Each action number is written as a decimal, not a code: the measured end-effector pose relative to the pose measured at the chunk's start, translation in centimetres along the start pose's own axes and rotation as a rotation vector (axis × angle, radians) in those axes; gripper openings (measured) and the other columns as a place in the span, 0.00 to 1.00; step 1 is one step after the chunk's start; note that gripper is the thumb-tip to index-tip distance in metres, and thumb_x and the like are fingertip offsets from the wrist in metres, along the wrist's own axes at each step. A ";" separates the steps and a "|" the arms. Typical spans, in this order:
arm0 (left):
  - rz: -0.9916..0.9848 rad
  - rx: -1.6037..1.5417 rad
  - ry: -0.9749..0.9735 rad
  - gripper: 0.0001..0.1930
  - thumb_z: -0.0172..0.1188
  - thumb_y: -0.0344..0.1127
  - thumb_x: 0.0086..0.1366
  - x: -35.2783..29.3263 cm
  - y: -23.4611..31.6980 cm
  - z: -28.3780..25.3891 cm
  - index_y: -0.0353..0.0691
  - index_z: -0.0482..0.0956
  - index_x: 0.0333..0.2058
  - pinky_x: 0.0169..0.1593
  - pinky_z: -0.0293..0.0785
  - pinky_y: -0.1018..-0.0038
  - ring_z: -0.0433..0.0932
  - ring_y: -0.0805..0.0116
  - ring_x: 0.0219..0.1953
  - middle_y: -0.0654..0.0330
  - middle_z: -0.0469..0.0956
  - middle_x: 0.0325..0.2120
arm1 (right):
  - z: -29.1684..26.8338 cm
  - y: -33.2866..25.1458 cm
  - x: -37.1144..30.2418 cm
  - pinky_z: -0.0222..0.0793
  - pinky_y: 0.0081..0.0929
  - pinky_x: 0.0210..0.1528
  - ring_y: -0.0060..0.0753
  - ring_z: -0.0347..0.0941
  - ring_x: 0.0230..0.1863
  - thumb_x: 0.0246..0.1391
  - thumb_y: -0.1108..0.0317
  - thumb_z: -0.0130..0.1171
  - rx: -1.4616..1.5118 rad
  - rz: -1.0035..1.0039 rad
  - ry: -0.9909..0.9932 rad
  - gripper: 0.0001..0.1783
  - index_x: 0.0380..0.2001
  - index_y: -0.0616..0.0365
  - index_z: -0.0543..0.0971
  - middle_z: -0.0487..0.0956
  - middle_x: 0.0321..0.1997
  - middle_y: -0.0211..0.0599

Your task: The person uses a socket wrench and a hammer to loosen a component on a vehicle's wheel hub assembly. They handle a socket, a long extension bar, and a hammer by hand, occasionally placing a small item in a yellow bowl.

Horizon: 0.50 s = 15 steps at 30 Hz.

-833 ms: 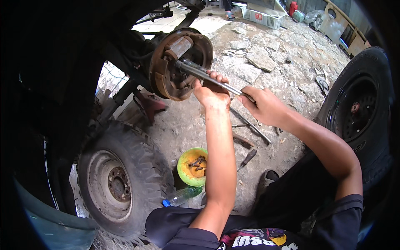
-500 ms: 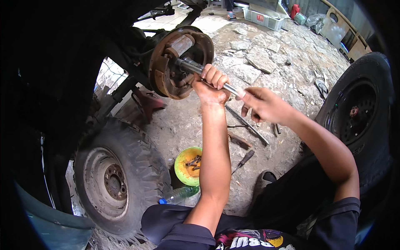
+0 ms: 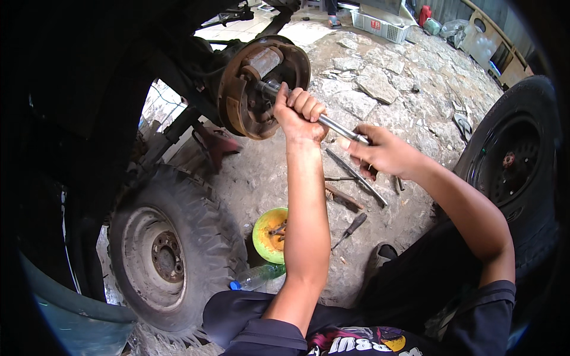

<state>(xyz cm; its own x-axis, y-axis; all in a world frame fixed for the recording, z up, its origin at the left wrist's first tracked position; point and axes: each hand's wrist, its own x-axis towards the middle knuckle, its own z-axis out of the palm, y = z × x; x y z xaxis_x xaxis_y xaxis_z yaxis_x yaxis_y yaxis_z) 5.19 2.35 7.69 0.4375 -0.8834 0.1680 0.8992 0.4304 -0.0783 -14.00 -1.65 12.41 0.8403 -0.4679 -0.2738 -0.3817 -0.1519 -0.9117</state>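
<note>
A rusty brake backing plate (image 3: 230, 110) with a wheel cylinder (image 3: 262, 62) faces me at the axle's end. From its centre a long, shiny steel bar (image 3: 341, 129) slants toward me, thicker at the hub end. My left hand (image 3: 303, 115) is wrapped round the middle of this bar, close to the plate. At the bar's outer end is my right hand (image 3: 380, 151), thumb and fingers curled about the tip. The bar's inner end meets the hub area, partly hidden behind my left hand.
A treaded wheel (image 3: 178, 249) lies at left, another tyre (image 3: 534, 130) stands at right. Below my arms are a thin metal rod (image 3: 368, 187), a screwdriver (image 3: 350, 230), a yellow-green bowl (image 3: 264, 252) of metal parts and a plastic bottle (image 3: 258, 276). A red stand (image 3: 219, 148) sits below the axle.
My right hand's fingers have closed more around the bar's outer end. My left thumb now lies up along the bar. The whole view has shifted slightly.
</note>
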 end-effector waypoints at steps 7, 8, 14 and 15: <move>0.176 0.199 0.178 0.11 0.49 0.40 0.63 -0.7 -0.9 -0.3 0.42 0.69 0.25 0.25 0.60 0.76 0.60 0.75 0.17 0.67 0.63 0.15 | -1.2 1.8 1.4 0.63 0.38 0.19 0.44 0.71 0.16 0.60 0.57 0.56 -0.368 -0.292 0.104 0.15 0.36 0.61 0.74 0.74 0.18 0.40; 0.251 0.241 0.303 0.11 0.50 0.40 0.63 -0.9 -1.3 0.2 0.42 0.69 0.25 0.25 0.60 0.75 0.60 0.74 0.17 0.67 0.63 0.15 | -0.8 1.8 1.1 0.64 0.42 0.20 0.49 0.73 0.17 0.60 0.59 0.56 -0.712 -0.499 0.268 0.14 0.36 0.61 0.74 0.75 0.18 0.44; 0.206 0.238 0.379 0.12 0.51 0.41 0.63 -1.5 -1.8 2.1 0.44 0.68 0.22 0.24 0.57 0.74 0.58 0.73 0.15 0.68 0.60 0.13 | -0.5 1.2 -0.2 0.67 0.41 0.24 0.49 0.73 0.19 0.59 0.56 0.57 -0.695 -0.525 0.281 0.17 0.38 0.62 0.75 0.75 0.21 0.50; 0.136 0.155 0.331 0.14 0.51 0.42 0.63 -1.2 -1.1 1.4 0.44 0.67 0.21 0.21 0.53 0.76 0.54 0.75 0.13 0.70 0.58 0.12 | -0.4 1.1 -0.2 0.67 0.40 0.23 0.46 0.73 0.18 0.59 0.55 0.56 -0.611 -0.498 0.235 0.18 0.39 0.62 0.75 0.75 0.21 0.49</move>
<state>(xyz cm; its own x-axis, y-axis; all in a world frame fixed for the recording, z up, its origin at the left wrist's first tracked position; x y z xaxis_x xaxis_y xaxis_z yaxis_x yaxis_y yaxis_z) 3.63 3.22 8.96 0.5532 -0.8172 -0.1620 0.8326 0.5486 0.0761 -14.76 -2.04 11.62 0.8898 -0.3806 0.2519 -0.1848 -0.8051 -0.5637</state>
